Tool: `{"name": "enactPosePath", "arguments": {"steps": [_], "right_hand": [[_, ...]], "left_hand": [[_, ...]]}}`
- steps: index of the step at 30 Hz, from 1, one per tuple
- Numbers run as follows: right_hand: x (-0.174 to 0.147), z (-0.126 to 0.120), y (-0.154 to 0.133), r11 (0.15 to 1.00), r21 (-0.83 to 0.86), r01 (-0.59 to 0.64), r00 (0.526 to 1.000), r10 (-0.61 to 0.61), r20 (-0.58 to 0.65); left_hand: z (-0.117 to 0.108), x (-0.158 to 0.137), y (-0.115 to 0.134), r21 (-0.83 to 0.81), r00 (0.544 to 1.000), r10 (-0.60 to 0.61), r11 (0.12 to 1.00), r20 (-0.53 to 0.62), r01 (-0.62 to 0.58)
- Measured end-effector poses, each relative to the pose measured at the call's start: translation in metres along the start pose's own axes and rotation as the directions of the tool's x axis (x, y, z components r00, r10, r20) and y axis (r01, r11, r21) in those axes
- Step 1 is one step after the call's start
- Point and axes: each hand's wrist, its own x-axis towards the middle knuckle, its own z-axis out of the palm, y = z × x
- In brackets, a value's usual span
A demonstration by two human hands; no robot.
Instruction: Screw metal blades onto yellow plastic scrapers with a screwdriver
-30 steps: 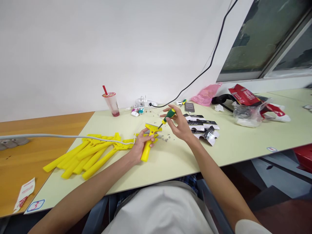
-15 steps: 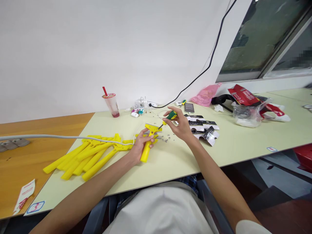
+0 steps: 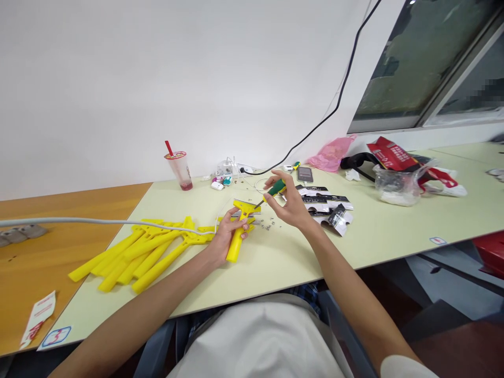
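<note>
Gripped in my left hand [image 3: 227, 234] is a yellow scraper [image 3: 235, 245], its wide head pointing away from me and its handle toward me. My right hand [image 3: 290, 203] is closed around the green and yellow handle of a screwdriver [image 3: 277, 187]. The screwdriver's thin shaft slants down to the right side of the scraper's head; the tip's exact contact is too small to make out. Small screws [image 3: 269, 226] lie scattered on the table just right of the scraper. Left of my left hand, several more yellow scrapers [image 3: 153, 249] are piled up.
A grey cable [image 3: 98, 221] crosses over the pile. Behind stand a cup with a red straw [image 3: 181, 170] and a power strip [image 3: 226, 168]. Black and white packets [image 3: 328, 202], a phone [image 3: 305, 174], a pink bag [image 3: 332, 154] and a clear bag [image 3: 397, 186] lie to the right.
The screwdriver's handle shows a different face, as if turned a little in my right-hand fingers. The scraper stays in my left hand, and the view has shifted very slightly.
</note>
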Motion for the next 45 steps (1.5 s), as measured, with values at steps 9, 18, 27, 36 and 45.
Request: {"name": "enactPosePath", "arguments": {"steps": [9, 18, 27, 36, 45], "right_hand": [[-0.002, 0.0, -0.001, 1.0, 0.015, -0.011, 1.0, 0.011, 0.014], [-0.001, -0.001, -0.004, 0.995, 0.054, -0.083, 0.996, 0.084, -0.009], [0.0, -0.003, -0.004, 0.993, 0.073, -0.089, 0.994, 0.093, -0.056], [0.0, -0.003, -0.002, 0.987, 0.064, -0.145, 0.988, 0.147, -0.036], [0.0, -0.008, 0.001, 0.958, 0.215, -0.187, 0.976, 0.157, 0.149]], "left_hand": [[0.0, -0.001, 0.002, -0.004, 1.0, -0.018, 1.0, 0.002, 0.018], [0.002, -0.003, 0.001, -0.012, 0.999, -0.031, 0.999, 0.015, 0.031], [0.005, -0.008, -0.002, 0.027, 0.997, -0.057, 0.998, 0.043, 0.055], [0.003, -0.008, -0.007, 0.076, 0.997, -0.044, 0.996, 0.064, 0.039], [0.0, -0.005, -0.005, 0.055, 0.999, -0.037, 0.998, 0.037, 0.035]]}}
